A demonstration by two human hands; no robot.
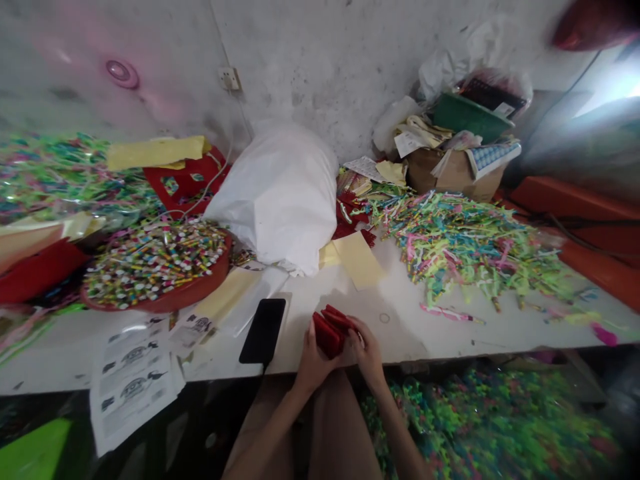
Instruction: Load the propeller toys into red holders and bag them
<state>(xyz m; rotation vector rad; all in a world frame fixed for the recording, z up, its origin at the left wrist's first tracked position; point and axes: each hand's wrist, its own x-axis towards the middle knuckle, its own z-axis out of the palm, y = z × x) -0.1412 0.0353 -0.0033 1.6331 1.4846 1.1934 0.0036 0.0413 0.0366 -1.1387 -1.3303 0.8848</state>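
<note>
Two small stacks of flat red pieces, perhaps pouches or packets, are held close together over the table's front edge. My left hand (315, 363) is closed around the left red stack (327, 337). Fingers of my right hand (367, 348) grip the edge of the other red stack (340, 317), which leans against the first. What exactly the red pieces are cannot be made out. A black phone (263, 330) lies just left of my hands, with a cable at its lower end.
A large white bag (285, 193) stands behind my hands. At left, a red basin (210, 287) holds many small striped pieces beside printed sheets (133, 380). Colourful pencil-like sticks (460, 240) are heaped at right, near a cardboard box (450, 173). A pink fan (121, 72) spins at upper left.
</note>
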